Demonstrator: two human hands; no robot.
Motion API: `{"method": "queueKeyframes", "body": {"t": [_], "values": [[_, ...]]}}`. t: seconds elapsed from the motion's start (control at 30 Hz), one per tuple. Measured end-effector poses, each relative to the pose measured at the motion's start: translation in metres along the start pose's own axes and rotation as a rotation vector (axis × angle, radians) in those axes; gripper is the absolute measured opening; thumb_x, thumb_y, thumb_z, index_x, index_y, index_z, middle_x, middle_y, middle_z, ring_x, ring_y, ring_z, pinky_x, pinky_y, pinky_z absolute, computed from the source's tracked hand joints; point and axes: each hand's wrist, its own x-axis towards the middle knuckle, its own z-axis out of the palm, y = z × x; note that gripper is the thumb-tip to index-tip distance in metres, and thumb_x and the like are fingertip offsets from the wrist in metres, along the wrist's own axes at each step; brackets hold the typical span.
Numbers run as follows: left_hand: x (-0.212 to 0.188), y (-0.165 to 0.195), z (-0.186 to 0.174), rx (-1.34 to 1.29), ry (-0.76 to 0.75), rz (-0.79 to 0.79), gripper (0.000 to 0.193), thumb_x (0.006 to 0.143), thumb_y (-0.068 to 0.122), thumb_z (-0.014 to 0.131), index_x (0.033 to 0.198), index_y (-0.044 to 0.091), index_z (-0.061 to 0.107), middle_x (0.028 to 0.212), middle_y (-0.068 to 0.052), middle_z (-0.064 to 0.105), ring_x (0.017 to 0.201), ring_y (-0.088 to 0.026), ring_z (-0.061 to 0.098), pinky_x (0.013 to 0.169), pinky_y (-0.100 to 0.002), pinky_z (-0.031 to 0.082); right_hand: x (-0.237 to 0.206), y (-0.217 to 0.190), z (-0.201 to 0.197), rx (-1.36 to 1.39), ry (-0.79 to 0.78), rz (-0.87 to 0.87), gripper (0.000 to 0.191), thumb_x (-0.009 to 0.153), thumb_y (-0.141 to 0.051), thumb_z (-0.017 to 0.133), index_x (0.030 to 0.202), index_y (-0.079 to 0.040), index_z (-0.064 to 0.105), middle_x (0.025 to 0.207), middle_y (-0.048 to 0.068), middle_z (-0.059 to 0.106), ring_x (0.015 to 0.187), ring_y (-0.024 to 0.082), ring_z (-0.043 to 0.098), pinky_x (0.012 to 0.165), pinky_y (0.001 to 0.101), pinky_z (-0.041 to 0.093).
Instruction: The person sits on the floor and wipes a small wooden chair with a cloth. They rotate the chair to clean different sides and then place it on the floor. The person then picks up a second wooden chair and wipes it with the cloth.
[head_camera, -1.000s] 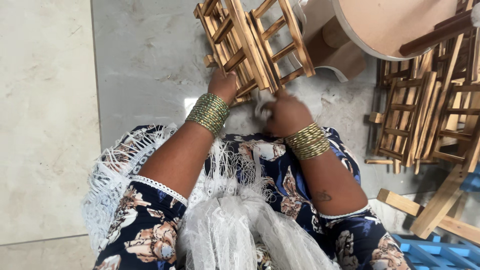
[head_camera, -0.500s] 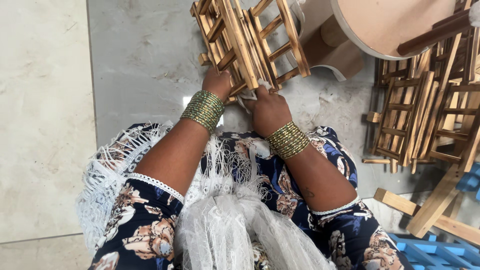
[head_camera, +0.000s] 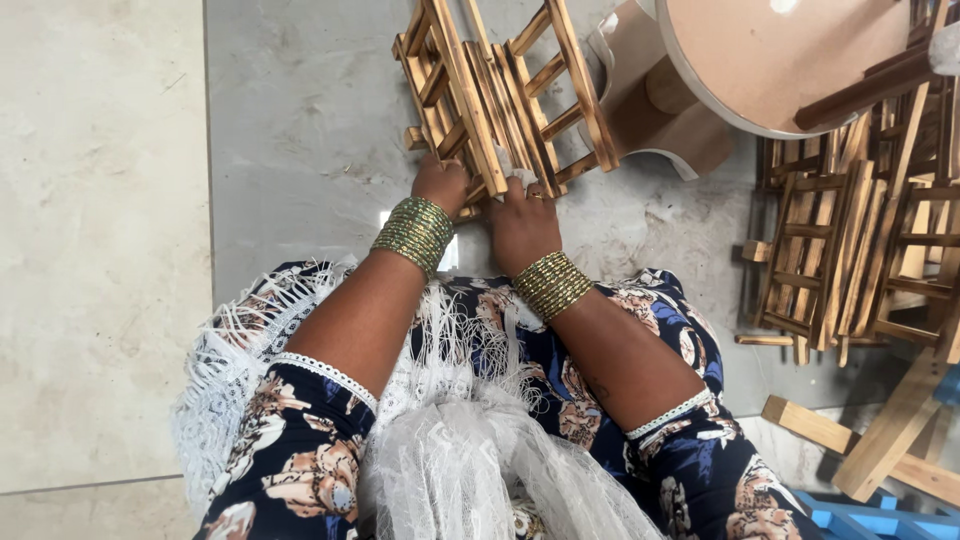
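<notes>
Your left hand (head_camera: 440, 185) has its grip closed on the wooden slatted rack's (head_camera: 500, 95) near end on the floor; right hand (head_camera: 522, 222) presses flat beside. Brace firmly, fingers outside slats.

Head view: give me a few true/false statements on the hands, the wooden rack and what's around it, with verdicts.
1. Both hands touch the wooden slatted rack. True: the left hand and the right hand are on its near end.
2. The rack lies on a carpet. False: it lies on a grey tiled floor.
3. Both wrists carry stacked bangles. True.
4. The round table is to the person's left. False: it stands to the right.
5. More wooden racks are stacked at the right. True.
</notes>
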Motion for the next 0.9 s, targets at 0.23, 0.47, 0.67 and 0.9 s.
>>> {"method": "queueKeyframes", "body": {"t": [0.23, 0.47, 0.67, 0.9], "values": [[0.005, -0.001, 0.001, -0.042, -0.014, 0.007, 0.037, 0.092, 0.025, 0.054, 0.115, -0.003, 0.06, 0.108, -0.027, 0.07, 0.103, -0.043, 0.069, 0.091, -0.046, 0.052, -0.005, 0.003, -0.01, 0.073, -0.177, -0.002, 0.027, 0.091, -0.021, 0.06, 0.112, -0.023, 0.077, 0.099, 0.016, 0.06, 0.085, 0.034, 0.065, 0.078, 0.0465, 0.054], [0.01, 0.001, -0.007, 0.022, -0.017, 0.054, 0.041, 0.094, 0.028, 0.055, 0.121, -0.003, 0.059, 0.117, -0.03, 0.067, 0.111, -0.046, 0.064, 0.096, -0.047, 0.05, -0.008, 0.017, -0.042, 0.273, -0.355, 0.098, 0.042, 0.08, -0.012, 0.068, 0.12, -0.022, 0.075, 0.11, 0.019, 0.061, 0.094, 0.037, 0.067, 0.085, 0.0475, 0.055], [0.008, 0.004, -0.002, -0.022, -0.072, -0.061, 0.053, 0.091, 0.029, 0.06, 0.127, -0.008, 0.049, 0.117, -0.031, 0.067, 0.11, -0.044, 0.067, 0.097, -0.045, 0.052, 0.011, 0.05, -0.012, 0.302, 0.013, 0.091, 0.054, 0.08, -0.009, 0.066, 0.134, -0.014, 0.067, 0.133, 0.029, 0.054, 0.106, 0.048, 0.063, 0.093, 0.0507, 0.052], [0.005, 0.009, -0.004, -0.093, -0.047, -0.13, 0.058, 0.09, 0.027, 0.062, 0.134, -0.005, 0.044, 0.122, -0.03, 0.065, 0.113, -0.042, 0.066, 0.098, -0.042, 0.052, 0.0, 0.014, 0.001, 0.182, -0.254, 0.079, 0.053, 0.081, -0.006, 0.06, 0.133, -0.014, 0.065, 0.137, 0.026, 0.055, 0.101, 0.045, 0.065, 0.091, 0.0492, 0.053]]}}
